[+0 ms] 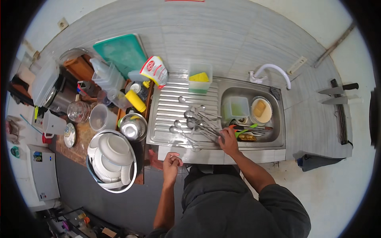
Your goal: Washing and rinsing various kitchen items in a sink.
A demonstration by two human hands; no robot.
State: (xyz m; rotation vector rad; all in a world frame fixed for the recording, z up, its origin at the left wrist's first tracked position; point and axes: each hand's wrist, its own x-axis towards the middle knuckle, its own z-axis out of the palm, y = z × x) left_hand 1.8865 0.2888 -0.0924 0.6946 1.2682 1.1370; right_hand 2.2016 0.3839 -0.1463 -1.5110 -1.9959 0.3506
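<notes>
My right hand (228, 139) is at the sink's left rim, fingers bent downward over the handle ends of a pile of metal spoons and other cutlery (196, 120). Whether it grips a handle is hidden. That pile lies on the ribbed steel drainboard (166, 101). Just right of my fingers, a green utensil (245, 130) and several other utensils rest in the sink basin (275, 134). My left hand (172, 163) hovers before the counter's front edge, holding nothing visible, its fingers loosely bent. Also in the basin are a clear plastic container (237, 108) and a white bowl (269, 114) with a yellowish sponge (259, 109).
Behind the cutlery stands a clear container (201, 87) with a yellow sponge; a refill pouch (154, 71) is beside it. A white faucet (268, 67) arches over the basin. Leftward, a metal basin of white dishes (113, 160) overhangs the wooden table. Knives (336, 89) hang on the right wall.
</notes>
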